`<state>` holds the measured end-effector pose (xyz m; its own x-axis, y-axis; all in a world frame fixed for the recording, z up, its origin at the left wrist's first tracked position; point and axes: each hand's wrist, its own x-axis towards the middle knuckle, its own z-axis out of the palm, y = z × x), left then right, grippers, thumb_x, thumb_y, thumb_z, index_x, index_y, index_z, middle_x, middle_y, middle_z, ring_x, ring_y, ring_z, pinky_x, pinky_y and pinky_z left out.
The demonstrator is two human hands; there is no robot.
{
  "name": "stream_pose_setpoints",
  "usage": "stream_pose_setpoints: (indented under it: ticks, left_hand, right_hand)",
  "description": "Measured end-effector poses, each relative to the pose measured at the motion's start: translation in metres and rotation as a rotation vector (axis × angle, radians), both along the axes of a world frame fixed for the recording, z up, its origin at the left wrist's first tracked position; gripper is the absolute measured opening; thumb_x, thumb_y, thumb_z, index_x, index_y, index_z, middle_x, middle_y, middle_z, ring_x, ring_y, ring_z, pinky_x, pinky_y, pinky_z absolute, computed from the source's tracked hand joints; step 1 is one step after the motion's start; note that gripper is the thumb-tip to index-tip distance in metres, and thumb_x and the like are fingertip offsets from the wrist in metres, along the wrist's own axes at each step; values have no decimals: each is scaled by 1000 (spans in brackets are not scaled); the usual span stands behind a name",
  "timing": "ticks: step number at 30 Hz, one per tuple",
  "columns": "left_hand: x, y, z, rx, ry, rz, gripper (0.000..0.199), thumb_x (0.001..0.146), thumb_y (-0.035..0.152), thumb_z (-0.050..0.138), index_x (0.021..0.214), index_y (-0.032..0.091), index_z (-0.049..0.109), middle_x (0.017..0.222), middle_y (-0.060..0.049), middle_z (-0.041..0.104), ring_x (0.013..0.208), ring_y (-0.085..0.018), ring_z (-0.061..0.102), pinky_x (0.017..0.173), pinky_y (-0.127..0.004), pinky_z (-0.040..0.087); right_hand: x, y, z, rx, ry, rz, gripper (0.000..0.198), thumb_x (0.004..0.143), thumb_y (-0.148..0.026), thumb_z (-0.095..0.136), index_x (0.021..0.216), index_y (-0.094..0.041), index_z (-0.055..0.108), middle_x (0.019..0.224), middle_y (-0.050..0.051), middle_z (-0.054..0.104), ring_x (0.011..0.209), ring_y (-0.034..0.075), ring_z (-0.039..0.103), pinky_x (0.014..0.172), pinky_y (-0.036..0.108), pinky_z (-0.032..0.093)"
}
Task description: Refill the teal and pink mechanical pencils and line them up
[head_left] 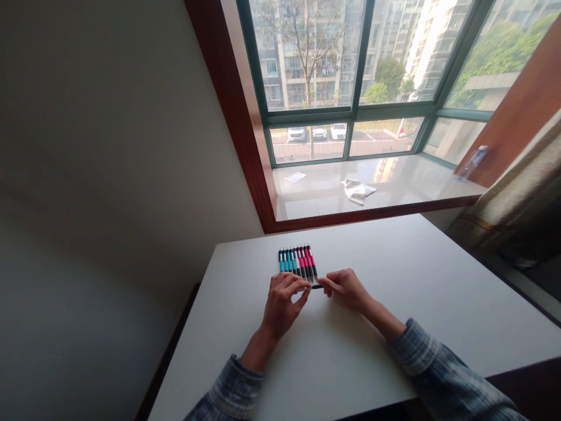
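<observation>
A row of click pens [300, 257] lies side by side on the white table, teal barrels at the left, a whitish one in the middle and pinkish-red ones at the right. Just below their near ends, a dark pen [317, 286] lies crosswise between my two hands. My left hand [283, 298] pinches its left part with thumb and fingers, and covers the lower ends of the teal pens. On the other end, my right hand [346, 289] is closed, thumb against the curled fingers. Most of this pen is hidden by the fingers.
The white table [372, 251] reaches to a window sill [315, 202] framed in reddish wood. On the sill are a crumpled white cloth or paper [358, 191], a flat paper [295, 176] and a clear bottle [472, 162]. A curtain [504, 193] hangs at the right.
</observation>
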<state>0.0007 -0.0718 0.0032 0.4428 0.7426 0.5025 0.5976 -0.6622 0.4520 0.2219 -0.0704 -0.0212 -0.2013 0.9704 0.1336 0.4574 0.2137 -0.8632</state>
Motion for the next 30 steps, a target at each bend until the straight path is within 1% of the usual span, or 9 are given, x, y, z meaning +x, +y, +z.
stream_pose_setpoints:
  ticks: [3, 7, 11, 13, 16, 20, 25, 28, 30]
  left_hand:
    - [1, 0, 0, -6, -2, -5, 9, 90, 19, 70, 95, 26, 74, 91, 0, 74, 97, -22, 62, 92, -40, 43]
    - [0, 1, -1, -26, -2, 24, 8, 90, 20, 70, 94, 26, 73, 91, 0, 74, 98, -22, 63, 93, -40, 42]
    - [-3, 1, -2, -48, -4, 80, 7, 90, 21, 70, 94, 26, 72, 91, 0, 74, 97, -23, 64, 91, -41, 42]
    - [-4, 1, -2, -56, -10, 86, 6, 91, 21, 69, 94, 26, 72, 92, -1, 74, 97, -23, 64, 91, -41, 42]
    - [-4, 1, -2, -68, -18, 70, 5, 92, 23, 68, 94, 26, 72, 92, -1, 75, 98, -24, 63, 91, -42, 42]
    - [-3, 0, -2, -70, -24, 43, 6, 93, 24, 67, 95, 26, 72, 93, -2, 75, 99, -24, 63, 93, -43, 42]
    - [-3, -2, -1, -76, -35, 37, 7, 94, 25, 66, 95, 26, 72, 94, -3, 75, 98, -24, 65, 92, -43, 44]
    - [-4, -4, 1, -77, -41, 23, 7, 94, 26, 66, 96, 26, 73, 94, -3, 76, 97, -24, 66, 94, -44, 45]
    - [-4, -4, 1, -81, -44, 23, 7, 94, 26, 67, 97, 26, 73, 94, -3, 76, 97, -24, 66, 94, -44, 44]
  right_hand:
    - [0, 0, 2, -15, -31, -3, 58, 99, -55, 54, 57, -17, 69, 51, 1, 65, 49, 12, 57, 58, 24, 38]
    - [4, 0, 7, 1, -23, 20, 57, 102, -54, 46, 67, -18, 73, 60, 1, 69, 56, 14, 60, 62, 25, 41]
    - [9, -1, 13, 53, 36, 26, 31, 94, -49, 62, 97, -21, 75, 78, 2, 72, 68, 16, 62, 63, 25, 46]
    - [9, -2, 15, 78, 66, 50, 25, 89, -42, 69, 103, -22, 72, 83, 2, 72, 71, 16, 62, 64, 25, 48]
    - [7, -3, 15, 105, 52, 65, 18, 91, -38, 66, 94, -21, 72, 80, 1, 70, 69, 15, 59, 64, 25, 47]
    - [4, -5, 14, 81, -36, 50, 34, 99, -41, 55, 77, -18, 68, 68, 0, 67, 61, 13, 54, 60, 26, 41]
    - [3, -7, 16, 137, 7, 74, 19, 92, -38, 65, 90, -19, 68, 79, 1, 69, 69, 15, 58, 63, 26, 44]
    - [3, -7, 16, 132, -46, 73, 31, 96, -41, 59, 76, -19, 66, 66, 0, 63, 61, 14, 52, 60, 26, 41]
    - [3, -8, 16, 122, -60, 72, 34, 97, -43, 59, 75, -18, 65, 64, -1, 61, 59, 13, 50, 58, 26, 40]
